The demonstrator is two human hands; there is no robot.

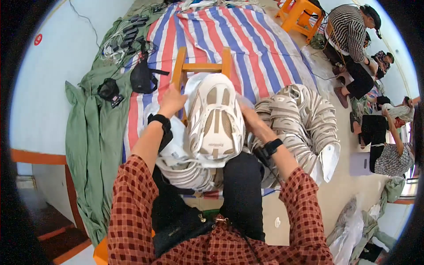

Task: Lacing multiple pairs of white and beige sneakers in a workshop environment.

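Observation:
A white and beige shoe upper (217, 117) lies in front of me with its toe toward me, on a pale layered pile above my knees. My left hand (173, 101) is closed at the upper's left edge, close to a wooden stool frame (202, 67); its fingertips are partly hidden. Along the right edge, my right hand (251, 115) grips the same upper, with its fingers mostly hidden behind it. More nested uppers (187, 174) show below, over my lap. To the right, a long curved stack of uppers (304, 117) rests beside my right forearm.
A striped red, white and blue sheet (265, 53) spreads ahead. Green cloth (95, 137) lies on the left, near a black bag (143, 77) and cables (112, 46). Far right, several people sit working near an orange stool (298, 17). Clear plastic (349, 225) lies lower right.

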